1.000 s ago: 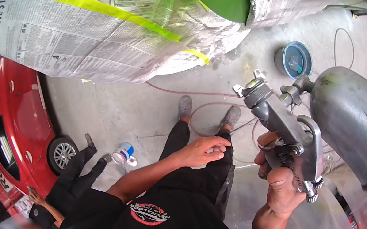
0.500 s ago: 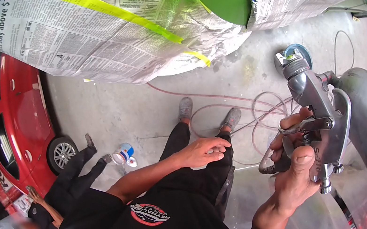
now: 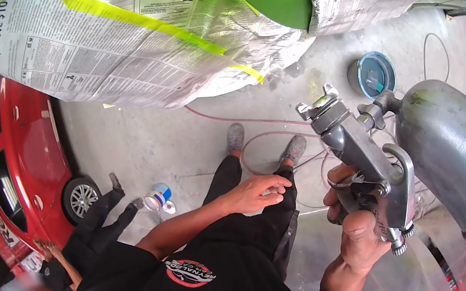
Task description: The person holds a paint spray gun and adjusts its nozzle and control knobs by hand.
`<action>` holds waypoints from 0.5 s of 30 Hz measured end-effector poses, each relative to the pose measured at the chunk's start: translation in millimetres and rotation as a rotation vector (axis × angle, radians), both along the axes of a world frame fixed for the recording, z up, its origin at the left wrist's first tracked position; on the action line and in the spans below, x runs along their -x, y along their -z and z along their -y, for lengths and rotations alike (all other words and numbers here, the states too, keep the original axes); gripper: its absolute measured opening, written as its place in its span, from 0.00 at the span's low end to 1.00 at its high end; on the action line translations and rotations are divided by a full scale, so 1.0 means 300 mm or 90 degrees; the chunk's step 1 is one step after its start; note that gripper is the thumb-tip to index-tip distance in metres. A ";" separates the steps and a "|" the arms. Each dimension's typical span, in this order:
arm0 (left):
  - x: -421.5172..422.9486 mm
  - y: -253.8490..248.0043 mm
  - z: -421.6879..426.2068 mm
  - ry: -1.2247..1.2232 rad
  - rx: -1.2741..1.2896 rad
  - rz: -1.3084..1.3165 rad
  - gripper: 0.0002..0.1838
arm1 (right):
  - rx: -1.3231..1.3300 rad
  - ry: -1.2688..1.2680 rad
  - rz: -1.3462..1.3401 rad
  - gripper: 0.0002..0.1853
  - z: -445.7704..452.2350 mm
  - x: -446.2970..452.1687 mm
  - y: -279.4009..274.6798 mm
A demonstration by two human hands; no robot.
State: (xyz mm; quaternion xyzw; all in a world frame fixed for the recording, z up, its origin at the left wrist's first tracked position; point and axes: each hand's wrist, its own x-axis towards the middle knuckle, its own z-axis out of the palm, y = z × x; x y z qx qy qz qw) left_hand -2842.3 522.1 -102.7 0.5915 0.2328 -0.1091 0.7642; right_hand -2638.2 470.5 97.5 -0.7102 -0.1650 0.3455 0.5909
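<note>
Newspaper masking: bordering green panel.
Spray gun: right of masking, metal cup attached.
Right hand: fingers clamped on spray gun.
Left hand: below masking, thumb and forefinger apart; contact with black trousers cannot be told.
Blue bucket: right of masking.

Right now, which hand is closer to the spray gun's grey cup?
Right. The right hand grips the spray gun, beside its grey cup; the left hand is farther away, leftward.
</note>
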 end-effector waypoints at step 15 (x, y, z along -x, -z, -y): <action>-0.006 -0.012 0.000 -0.039 -0.011 0.044 0.10 | -0.014 0.059 -0.034 0.38 0.030 0.009 0.107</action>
